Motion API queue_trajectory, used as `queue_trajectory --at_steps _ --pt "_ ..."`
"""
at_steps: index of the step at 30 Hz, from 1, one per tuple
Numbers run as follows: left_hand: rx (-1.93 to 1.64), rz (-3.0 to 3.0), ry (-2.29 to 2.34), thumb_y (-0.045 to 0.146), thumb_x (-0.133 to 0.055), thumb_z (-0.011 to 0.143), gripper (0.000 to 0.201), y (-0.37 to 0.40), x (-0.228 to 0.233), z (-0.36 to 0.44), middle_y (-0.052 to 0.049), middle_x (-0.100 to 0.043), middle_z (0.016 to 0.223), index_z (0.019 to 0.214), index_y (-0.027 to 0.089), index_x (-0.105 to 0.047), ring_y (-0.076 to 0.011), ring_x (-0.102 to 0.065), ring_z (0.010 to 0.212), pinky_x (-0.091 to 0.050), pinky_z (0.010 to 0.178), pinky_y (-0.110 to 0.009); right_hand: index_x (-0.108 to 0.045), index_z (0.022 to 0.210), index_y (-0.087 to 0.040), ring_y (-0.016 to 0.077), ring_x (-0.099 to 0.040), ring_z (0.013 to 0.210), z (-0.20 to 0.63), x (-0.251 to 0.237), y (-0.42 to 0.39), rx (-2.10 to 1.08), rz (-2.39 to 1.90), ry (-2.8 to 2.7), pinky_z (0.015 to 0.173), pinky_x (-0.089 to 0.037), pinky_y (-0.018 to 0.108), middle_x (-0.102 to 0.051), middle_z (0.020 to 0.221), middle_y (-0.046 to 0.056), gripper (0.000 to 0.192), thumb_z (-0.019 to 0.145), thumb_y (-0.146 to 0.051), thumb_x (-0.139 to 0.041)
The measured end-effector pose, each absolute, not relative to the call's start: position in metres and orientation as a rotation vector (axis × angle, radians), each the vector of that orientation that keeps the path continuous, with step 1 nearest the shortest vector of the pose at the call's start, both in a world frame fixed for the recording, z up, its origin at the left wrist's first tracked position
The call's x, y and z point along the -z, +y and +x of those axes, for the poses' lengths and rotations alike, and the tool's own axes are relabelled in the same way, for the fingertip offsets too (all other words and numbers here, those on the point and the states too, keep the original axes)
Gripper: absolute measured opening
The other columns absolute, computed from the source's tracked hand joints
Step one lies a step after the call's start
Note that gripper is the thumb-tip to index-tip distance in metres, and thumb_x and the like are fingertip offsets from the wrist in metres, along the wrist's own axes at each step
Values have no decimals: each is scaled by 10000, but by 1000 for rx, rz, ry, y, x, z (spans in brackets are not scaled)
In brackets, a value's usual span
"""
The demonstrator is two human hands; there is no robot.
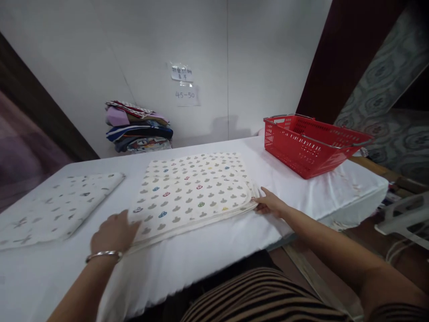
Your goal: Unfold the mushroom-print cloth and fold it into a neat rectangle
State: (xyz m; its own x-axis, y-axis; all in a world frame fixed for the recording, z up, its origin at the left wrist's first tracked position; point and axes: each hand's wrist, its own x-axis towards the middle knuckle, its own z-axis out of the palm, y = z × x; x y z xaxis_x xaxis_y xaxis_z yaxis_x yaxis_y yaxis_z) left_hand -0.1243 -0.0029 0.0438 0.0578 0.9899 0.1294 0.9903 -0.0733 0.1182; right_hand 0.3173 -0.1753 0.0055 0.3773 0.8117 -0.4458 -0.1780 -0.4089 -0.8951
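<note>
- Printed cloth (192, 194): white, bearing grey and coloured motifs; I see it folded in layers, lying flat on the bench (181, 264), between the bench's front and back edges and left of the red basket.
- Left hand (112, 232): at the cloth's near left corner, towards the bench's front edge, thumb side over the border; motion blur hides the fingers, and I cannot tell whether they grip. A silver bangle (104, 255) circles the wrist.
- Right hand (270, 205): at the cloth's near right corner, fingers touching the layered edge; from my viewpoint I cannot tell whether they are clamped on it.
- Second cloth (56, 208): white with sparse dark motifs, flat along the bench's left edge, apart from the first.
- Red basket (308, 150): upright by the bench's back edge, towards the back right corner; I see pierced walls and metal handles.
- Fabric stack (140, 129): against the wall (254, 58), beyond the left half of the bench's back edge; its support is hidden from me.
- Paper notices (187, 95): two, on the wall above the back edge, the lower reading "45-50".
</note>
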Motion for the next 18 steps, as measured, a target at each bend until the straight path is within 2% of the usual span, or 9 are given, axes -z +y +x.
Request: queue_trajectory --at_steps 2,5,8,13,18 --pt "382 -2539 -1804 395 -443 844 396 -20 -43 -77 -107 -559 1195 1141 148 -532 -246 -505 1103 -422 901 -375 37 1433 -184 171 -638 580 320 -7 -181 -1243 -1654 -579 515 -525 267 -662 693 51 945 779 -182 -645" --pt "539 -2983 -1274 336 -449 851 260 -51 -37 13 -54 -608 1060 1013 201 -602 -192 -548 981 -442 851 -321 -35 1426 -146 179 -628 528 320 -7 -182 -1216 -1719 -608 468 -501 252 -644 588 41 857 795 -175 -614" --pt "530 -3169 -878 285 -468 848 214 -75 -28 95 -56 -603 990 980 198 -612 -185 -539 943 -437 835 -319 -64 1420 -136 182 -624 501 318 -6 -180 -1200 -1732 -611 450 -493 249 -636 559 35 817 794 -150 -588" --pt "228 -3145 -793 309 -540 796 238 -87 -13 167 -84 -574 1009 977 167 -599 -223 -518 970 -438 805 -345 -67 1423 -151 169 -638 528 315 1 -180 -1193 -1592 -621 504 -525 270 -654 623 25 840 755 -90 -573" --pt "158 -3077 -857 203 -444 829 209 -87 -8 182 -106 -563 1011 971 149 -588 -230 -512 973 -444 759 -346 -91 1424 -152 161 -635 533 314 5 -182 -1176 -1555 -630 490 -516 242 -653 622 19 838 741 -95 -573"
